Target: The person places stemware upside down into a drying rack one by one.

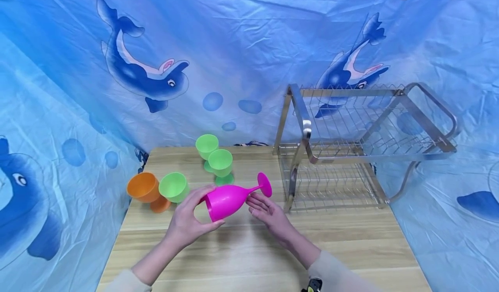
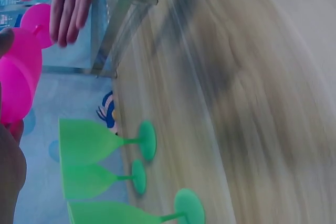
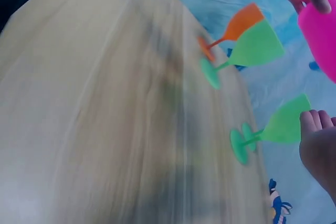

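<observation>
A bright pink plastic goblet (image 1: 228,202) lies tilted sideways above the table, its mouth to the left and its foot to the right. My left hand (image 1: 192,217) grips it around the bowl near the rim, thumb on the near side. Close to the stem and foot, my right hand (image 1: 271,217) is held palm up with its fingers extended; contact with the goblet is hard to tell. Behind and to the left stand several green goblets (image 1: 220,163) and an orange goblet (image 1: 143,188), all upright; the left wrist view shows three green ones (image 2: 89,141).
On the right of the wooden table (image 1: 234,257) stands a two-tier metal dish rack (image 1: 374,157) with wire shelves. Blue dolphin-print sheeting (image 1: 249,58) hangs behind the table and along its sides.
</observation>
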### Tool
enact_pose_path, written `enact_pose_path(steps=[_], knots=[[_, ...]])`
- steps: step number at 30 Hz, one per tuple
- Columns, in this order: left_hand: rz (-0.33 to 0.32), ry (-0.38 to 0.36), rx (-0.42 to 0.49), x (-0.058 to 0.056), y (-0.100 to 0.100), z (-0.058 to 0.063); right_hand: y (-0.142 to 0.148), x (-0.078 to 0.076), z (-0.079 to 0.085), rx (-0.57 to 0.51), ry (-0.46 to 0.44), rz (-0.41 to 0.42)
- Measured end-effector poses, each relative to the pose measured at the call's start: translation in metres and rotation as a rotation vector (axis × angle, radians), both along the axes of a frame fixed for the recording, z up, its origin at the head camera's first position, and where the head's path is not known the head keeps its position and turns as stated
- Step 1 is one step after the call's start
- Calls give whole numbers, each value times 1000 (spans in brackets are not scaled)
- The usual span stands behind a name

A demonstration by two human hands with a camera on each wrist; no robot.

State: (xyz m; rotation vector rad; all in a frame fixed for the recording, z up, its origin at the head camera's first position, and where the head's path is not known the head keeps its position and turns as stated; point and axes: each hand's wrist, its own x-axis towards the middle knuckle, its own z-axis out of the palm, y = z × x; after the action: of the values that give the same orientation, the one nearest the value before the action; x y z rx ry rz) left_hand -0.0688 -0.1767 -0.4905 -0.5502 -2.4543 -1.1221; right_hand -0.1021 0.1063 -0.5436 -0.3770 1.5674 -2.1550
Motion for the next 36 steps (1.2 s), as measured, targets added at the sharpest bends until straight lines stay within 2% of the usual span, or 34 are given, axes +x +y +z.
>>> enact_pose_path(steps=[4, 7, 11, 15, 19, 22, 28, 36], knots=[[-11, -14, 77, 2, 6, -3, -11, -9, -3, -119, -88, 2], [-14, -29, 109, 3, 10, -6, -20, -15, 3, -174, -124, -13], [-12, -62, 157, 2, 14, -8, -28, -24, 14, -226, -122, -23], [10, -155, 234, 4, 17, -7, -30, -29, 22, -273, -118, 3], [23, -260, 336, 4, 19, -3, -29, -32, 31, -266, -91, 22], [12, -304, 391, 3, 21, 1, -28, -34, 38, -247, -59, 41], [-3, -336, 429, 2, 23, 5, -27, -36, 44, -237, -35, 91], [-17, -348, 428, 0, 26, 7, -25, -38, 50, -176, -2, 71]])
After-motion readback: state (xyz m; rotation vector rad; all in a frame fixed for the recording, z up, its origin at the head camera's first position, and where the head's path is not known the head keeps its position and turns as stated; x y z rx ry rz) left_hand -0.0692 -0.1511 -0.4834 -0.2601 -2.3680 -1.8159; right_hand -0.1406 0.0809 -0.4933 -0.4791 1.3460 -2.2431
